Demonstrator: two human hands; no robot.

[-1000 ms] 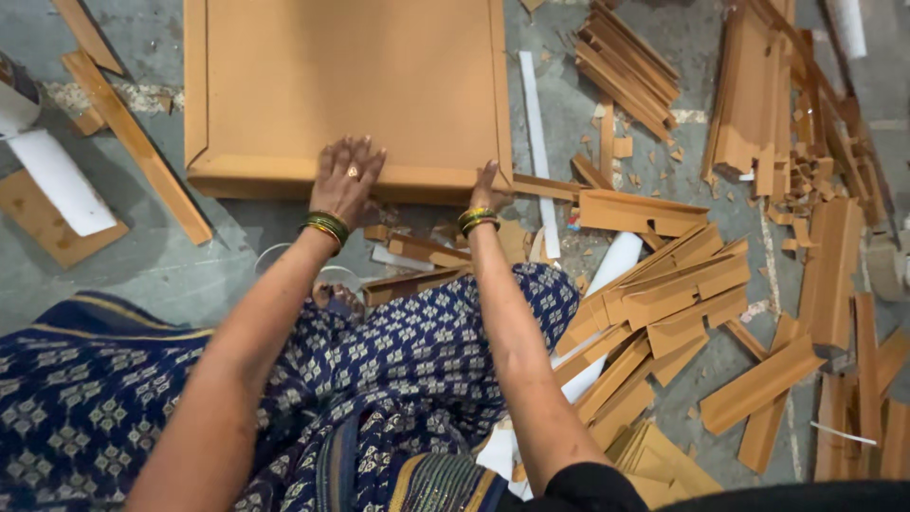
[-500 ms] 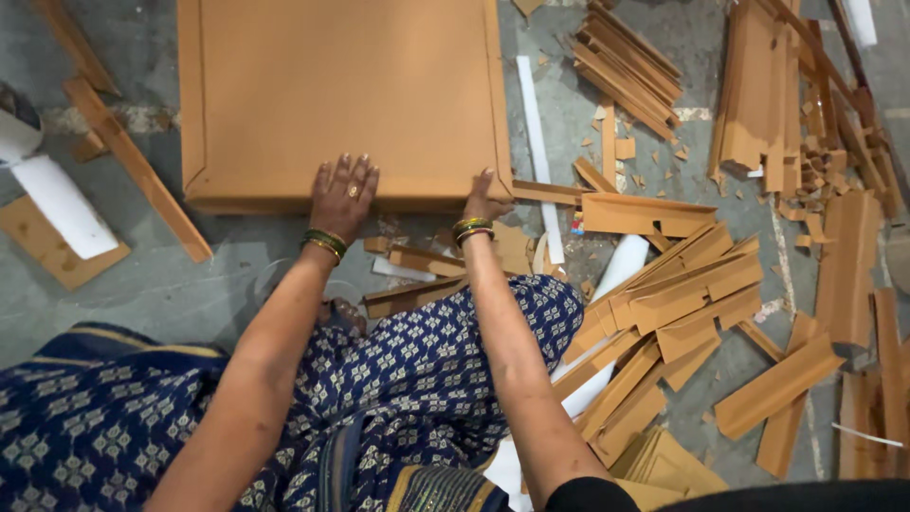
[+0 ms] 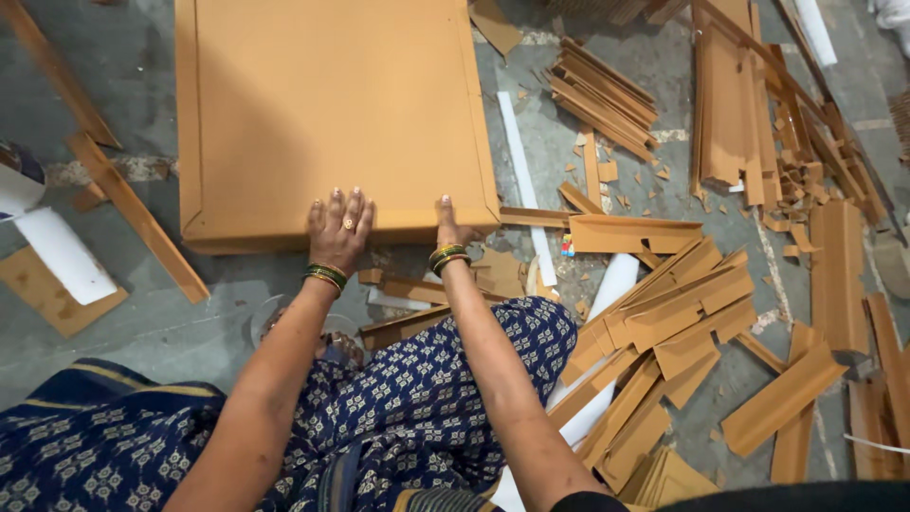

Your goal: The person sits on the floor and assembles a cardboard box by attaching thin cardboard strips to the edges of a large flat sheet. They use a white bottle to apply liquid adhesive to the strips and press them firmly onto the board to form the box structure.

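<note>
A large flat brown cardboard panel (image 3: 327,104) with folded, taped edges lies on the grey floor in front of me. My left hand (image 3: 339,230) rests palm down on its near edge, fingers spread, a ring on one finger and bangles at the wrist. My right hand (image 3: 450,228) grips the same near edge close to the right corner, fingers curled under the rim and thumb on top. My legs in blue patterned cloth (image 3: 417,408) are folded below the panel.
Cut cardboard strips (image 3: 654,322) lie heaped on the floor to my right, with more stacks (image 3: 602,95) and scraps (image 3: 796,180) farther back. Long strips (image 3: 133,213) and a white roll (image 3: 62,251) lie on the left. A white strip (image 3: 523,171) runs beside the panel.
My left hand has slid a little right along the near edge of the panel. My right hand has stayed at the right corner. The view has shifted slightly.
</note>
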